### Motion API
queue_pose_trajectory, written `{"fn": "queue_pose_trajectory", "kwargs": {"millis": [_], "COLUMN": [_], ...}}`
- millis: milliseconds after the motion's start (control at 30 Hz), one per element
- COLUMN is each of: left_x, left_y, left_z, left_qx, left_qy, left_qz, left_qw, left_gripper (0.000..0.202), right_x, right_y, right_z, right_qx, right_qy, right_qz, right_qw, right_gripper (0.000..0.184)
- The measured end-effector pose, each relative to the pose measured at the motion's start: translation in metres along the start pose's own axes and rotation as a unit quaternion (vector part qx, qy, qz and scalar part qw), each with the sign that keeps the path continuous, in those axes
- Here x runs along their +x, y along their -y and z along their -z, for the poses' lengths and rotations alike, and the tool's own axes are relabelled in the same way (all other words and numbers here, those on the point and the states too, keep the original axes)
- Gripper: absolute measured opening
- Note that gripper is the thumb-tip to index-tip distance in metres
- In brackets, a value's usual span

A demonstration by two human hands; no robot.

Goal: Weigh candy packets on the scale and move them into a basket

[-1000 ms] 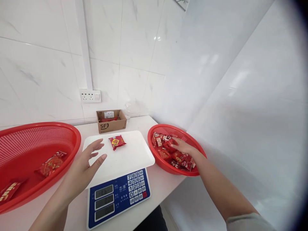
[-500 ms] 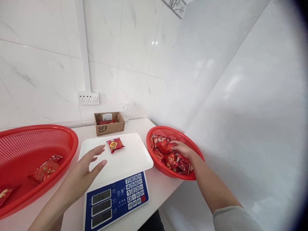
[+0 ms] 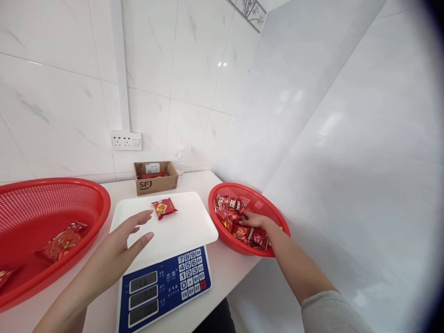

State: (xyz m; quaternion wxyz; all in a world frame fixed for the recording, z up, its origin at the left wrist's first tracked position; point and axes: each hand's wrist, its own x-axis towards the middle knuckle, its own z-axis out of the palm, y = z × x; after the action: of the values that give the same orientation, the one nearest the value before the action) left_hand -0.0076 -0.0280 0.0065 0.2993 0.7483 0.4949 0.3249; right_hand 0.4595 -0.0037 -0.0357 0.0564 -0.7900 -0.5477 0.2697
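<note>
My left hand [image 3: 126, 243] hovers over the near left part of the white scale pan [image 3: 187, 226], fingers and thumb spread, holding nothing. A small red packet with a yellow patch [image 3: 164, 208] lies on the pan just beyond my fingertips. My right hand [image 3: 255, 220] reaches into the right red basket [image 3: 217, 231], where several small red packets [image 3: 241, 231] are heaped. Its fingers look stretched out over the packets and touch them; the fingertips are partly hidden among the wrappers.
The blue scale panel [image 3: 166, 289] with keys and displays faces me. A larger red basket [image 3: 99, 217] at left holds a few red packets [image 3: 64, 243]. A brown cardboard box [image 3: 157, 186] with red items stands behind the scale, below a wall socket [image 3: 126, 140].
My right hand has moved lower and deeper into the right basket, and the packet that was under its fingertips is no longer on top there. My left hand stays over the pan.
</note>
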Motion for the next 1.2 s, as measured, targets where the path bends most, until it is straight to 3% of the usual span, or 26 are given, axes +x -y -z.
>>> {"fn": "queue_pose_trajectory", "kwargs": {"millis": [300, 700, 767, 867, 933, 1067, 1200], "left_x": [-0.003, -0.003, -0.003, -0.003, -0.003, -0.003, -0.003], "left_y": [0.003, 0.000, 0.000, 0.000, 0.000, 0.001, 0.002], "left_z": [-0.001, -0.001, -0.001, -0.002, -0.002, -0.002, -0.001], "left_qx": [0.035, 0.054, 0.056, 0.059, 0.060, 0.065, 0.065], "left_qy": [0.006, 0.029, 0.033, 0.039, 0.040, 0.037, 0.043], "left_qz": [-0.020, -0.034, -0.035, -0.037, -0.040, -0.052, -0.051], "left_qw": [0.999, 0.998, 0.997, 0.997, 0.997, 0.996, 0.996], "left_gripper": [0.052, 0.053, 0.053, 0.053, 0.053, 0.050, 0.048], "right_x": [-0.001, -0.003, 0.000, 0.006, 0.009, 0.013, 0.010], "right_y": [0.021, 0.023, 0.022, 0.022, 0.023, 0.028, 0.030], "right_z": [-0.009, -0.006, -0.009, -0.016, -0.021, -0.028, -0.027], "right_qx": [-0.080, -0.017, -0.024, -0.043, -0.057, -0.079, -0.074], "right_qy": [0.039, 0.021, 0.023, 0.033, 0.038, 0.036, 0.018], "right_qz": [0.001, 0.057, 0.061, 0.075, 0.086, 0.086, 0.068], "right_qw": [0.996, 0.998, 0.998, 0.996, 0.994, 0.993, 0.995], "right_gripper": [0.031, 0.030, 0.035, 0.061, 0.066, 0.035, 0.028]}}
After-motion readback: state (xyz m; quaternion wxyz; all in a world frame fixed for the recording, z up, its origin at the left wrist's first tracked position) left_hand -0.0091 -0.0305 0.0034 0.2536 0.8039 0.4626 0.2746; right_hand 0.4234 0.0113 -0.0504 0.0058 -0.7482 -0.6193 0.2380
